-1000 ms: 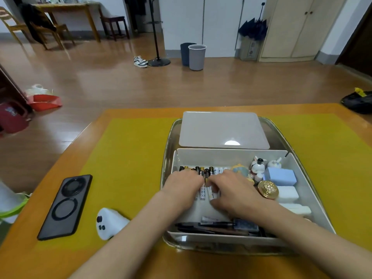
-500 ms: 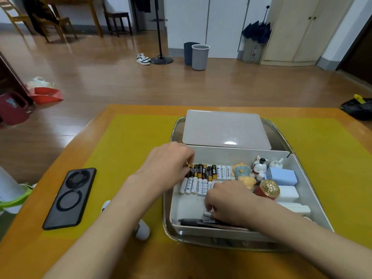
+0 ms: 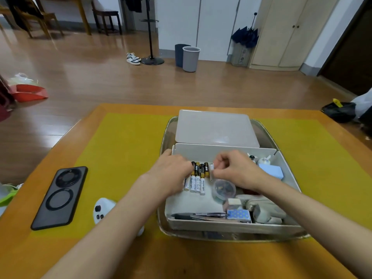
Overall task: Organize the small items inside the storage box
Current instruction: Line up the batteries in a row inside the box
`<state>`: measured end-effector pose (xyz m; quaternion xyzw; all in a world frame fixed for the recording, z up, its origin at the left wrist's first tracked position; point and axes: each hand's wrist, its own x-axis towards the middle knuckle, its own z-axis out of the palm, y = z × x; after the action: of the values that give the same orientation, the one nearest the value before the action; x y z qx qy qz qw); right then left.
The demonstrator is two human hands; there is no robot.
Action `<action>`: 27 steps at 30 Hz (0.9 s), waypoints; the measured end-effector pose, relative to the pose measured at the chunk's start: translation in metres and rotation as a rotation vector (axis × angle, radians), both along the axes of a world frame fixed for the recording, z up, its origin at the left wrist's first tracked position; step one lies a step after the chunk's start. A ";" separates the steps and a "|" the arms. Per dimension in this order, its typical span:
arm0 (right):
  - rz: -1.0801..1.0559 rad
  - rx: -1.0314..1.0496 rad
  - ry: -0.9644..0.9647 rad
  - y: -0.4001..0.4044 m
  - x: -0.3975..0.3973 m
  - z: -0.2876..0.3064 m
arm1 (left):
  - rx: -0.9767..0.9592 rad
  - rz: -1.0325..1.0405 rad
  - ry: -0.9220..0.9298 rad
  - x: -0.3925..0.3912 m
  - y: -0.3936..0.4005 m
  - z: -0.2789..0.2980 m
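Note:
A white open storage box (image 3: 229,225) sits in a metal tray (image 3: 267,129) on the table. Inside at the back left lie several black-gold and white batteries (image 3: 198,177) in rows. My left hand (image 3: 171,174) rests on the left end of the rows with its fingers curled over them. My right hand (image 3: 235,170) pinches a white battery (image 3: 211,171) at the right end of the row. A small round clear container (image 3: 223,189), pens (image 3: 201,215), a blue-dotted item (image 3: 239,215) and a blue block (image 3: 270,171) also lie in the box.
The box's lid (image 3: 216,128) lies flat at the back of the tray. A black phone (image 3: 60,197) and a white device (image 3: 102,209) lie on the yellow mat (image 3: 124,150) to the left. Small figurines (image 3: 263,160) stand at the box's back right.
My right hand moved from the box's front up to the battery row and now pinches a white battery. My left hand shifted slightly onto the row's left end.

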<state>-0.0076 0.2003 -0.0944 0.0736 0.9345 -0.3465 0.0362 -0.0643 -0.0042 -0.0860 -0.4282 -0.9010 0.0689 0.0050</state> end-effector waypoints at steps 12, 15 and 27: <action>0.031 0.461 0.077 -0.021 -0.009 -0.036 | -0.232 0.042 0.083 -0.005 0.015 -0.022; 0.078 0.549 0.075 -0.023 -0.008 -0.041 | -0.198 0.038 0.086 -0.006 0.014 -0.024; 0.251 0.622 0.026 -0.013 0.005 -0.040 | -0.210 0.027 0.061 -0.004 0.015 -0.021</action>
<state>-0.0030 0.1876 -0.1342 -0.0389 0.9976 -0.0386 0.0423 -0.0687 0.0108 -0.1069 -0.4118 -0.8940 0.1761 -0.0132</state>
